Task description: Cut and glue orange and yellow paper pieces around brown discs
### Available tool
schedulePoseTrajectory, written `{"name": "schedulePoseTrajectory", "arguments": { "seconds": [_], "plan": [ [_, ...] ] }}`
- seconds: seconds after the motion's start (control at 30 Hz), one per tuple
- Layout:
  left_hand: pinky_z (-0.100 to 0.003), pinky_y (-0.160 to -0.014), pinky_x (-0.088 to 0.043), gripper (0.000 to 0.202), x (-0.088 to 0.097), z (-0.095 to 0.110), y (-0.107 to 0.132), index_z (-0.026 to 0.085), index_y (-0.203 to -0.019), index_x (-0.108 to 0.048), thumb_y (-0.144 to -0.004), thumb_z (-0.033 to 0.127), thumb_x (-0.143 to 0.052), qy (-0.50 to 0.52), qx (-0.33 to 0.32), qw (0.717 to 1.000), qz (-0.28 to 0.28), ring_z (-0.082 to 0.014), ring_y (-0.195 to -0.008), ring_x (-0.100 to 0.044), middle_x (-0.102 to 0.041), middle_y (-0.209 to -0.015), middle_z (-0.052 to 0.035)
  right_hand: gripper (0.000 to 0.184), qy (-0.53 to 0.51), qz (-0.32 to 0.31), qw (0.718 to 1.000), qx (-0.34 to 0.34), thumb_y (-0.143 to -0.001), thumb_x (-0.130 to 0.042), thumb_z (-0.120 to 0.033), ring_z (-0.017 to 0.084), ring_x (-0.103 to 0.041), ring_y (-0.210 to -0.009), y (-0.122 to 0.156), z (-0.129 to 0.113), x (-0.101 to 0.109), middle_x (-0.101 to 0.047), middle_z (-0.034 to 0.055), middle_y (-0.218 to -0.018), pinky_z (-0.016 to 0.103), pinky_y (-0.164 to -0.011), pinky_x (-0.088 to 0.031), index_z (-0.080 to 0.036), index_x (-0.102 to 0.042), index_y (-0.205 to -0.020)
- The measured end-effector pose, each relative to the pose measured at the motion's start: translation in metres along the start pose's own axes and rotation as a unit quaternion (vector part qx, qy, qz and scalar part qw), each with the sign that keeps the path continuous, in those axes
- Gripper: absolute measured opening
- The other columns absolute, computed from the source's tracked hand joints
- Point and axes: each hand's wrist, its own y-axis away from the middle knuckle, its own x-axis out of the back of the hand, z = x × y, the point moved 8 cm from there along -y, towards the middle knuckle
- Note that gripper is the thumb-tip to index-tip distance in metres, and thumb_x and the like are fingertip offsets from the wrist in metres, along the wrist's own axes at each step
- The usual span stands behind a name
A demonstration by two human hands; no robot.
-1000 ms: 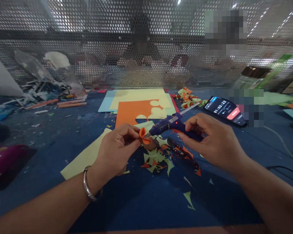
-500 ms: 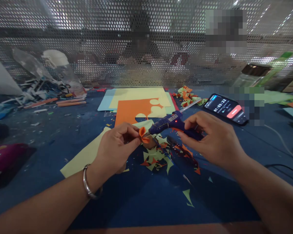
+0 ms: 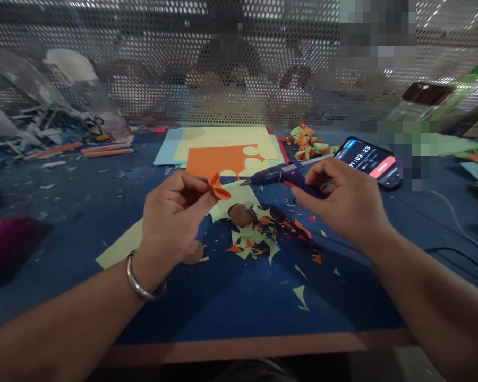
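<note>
Between the thumb and fingers of my left hand (image 3: pixel 175 212) is a small folded orange paper piece (image 3: pixel 220 188), its flaps standing apart. My right hand (image 3: pixel 342 199) grips a blue glue gun (image 3: pixel 279 174) with a small red light lit on its body. The gun's nozzle points left, a short gap away from the orange paper. Below the gun lie a brown disc (image 3: pixel 240 214) and a heap of pale green and orange paper scraps (image 3: pixel 257 239). Another brown disc (image 3: pixel 193 252) lies partly behind my left wrist.
Coloured sheets lie behind, with a cut orange sheet (image 3: pixel 211 161) on top. Folded paper pieces (image 3: pixel 308 143) are piled near a phone (image 3: pixel 368 162) showing a running timer. A bottle (image 3: pixel 87 90) stands back left, a jar (image 3: pixel 422 103) back right, before a perforated metal panel (image 3: pixel 159 101).
The glue gun's nozzle has come away from the orange paper piece. My left hand has moved left and up with the paper, and the view has tilted down slightly.
</note>
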Motion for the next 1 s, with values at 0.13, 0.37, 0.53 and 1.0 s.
{"name": "schedulePoseTrajectory", "arguments": {
  "seconds": [0.13,0.37,0.53,1.0],
  "plan": [
    [-0.031,-0.071,-0.057,0.019,-0.005,-0.002,0.001,0.020,-0.078,-0.065,-0.075,0.027,-0.082,0.026,0.016,0.999,-0.022,-0.0166,-0.075,-0.067,-0.069,-0.079,-0.0005,0.024,0.027,-0.016,0.999,-0.045,-0.075,-0.077,-0.031,0.016,-0.054,-0.063,-0.005,0.022,-0.008,-0.062,0.0003,-0.071,0.030,-0.060,-0.042,-0.022,-0.056,-0.074],
    [-0.028,-0.068,-0.057,0.014,-0.010,0.004,0.004,0.020,-0.081,-0.065,-0.078,0.022,-0.079,0.074,0.021,0.996,-0.050,-0.0147,-0.071,-0.068,-0.069,-0.077,0.0000,0.027,0.043,-0.101,0.990,-0.084,-0.075,-0.078,-0.040,0.017,-0.056,-0.060,-0.006,0.046,-0.033,-0.063,0.0002,-0.069,0.031,-0.059,-0.041,-0.021,-0.058,-0.076],
    [-0.029,-0.070,-0.057,0.015,-0.009,0.008,0.005,0.020,-0.083,-0.065,-0.080,0.024,-0.079,0.081,0.005,0.996,-0.045,-0.0156,-0.074,-0.069,-0.070,-0.078,-0.0002,0.025,0.120,-0.107,0.986,-0.034,-0.080,-0.075,-0.043,0.025,-0.061,-0.081,-0.004,0.031,-0.031,-0.066,0.0063,-0.087,0.037,-0.069,-0.044,-0.022,-0.062,-0.084],
    [-0.029,-0.068,-0.055,0.015,-0.012,0.010,0.004,0.021,-0.081,-0.065,-0.078,0.023,-0.079,0.043,-0.016,0.997,-0.063,-0.0143,-0.072,-0.066,-0.069,-0.080,0.0001,0.018,-0.123,-0.322,0.905,0.248,-0.097,-0.055,-0.016,0.022,-0.059,-0.095,0.051,-0.076,-0.054,-0.066,0.0109,-0.100,0.035,-0.084,-0.047,-0.012,-0.069,-0.106]
  ]
}}
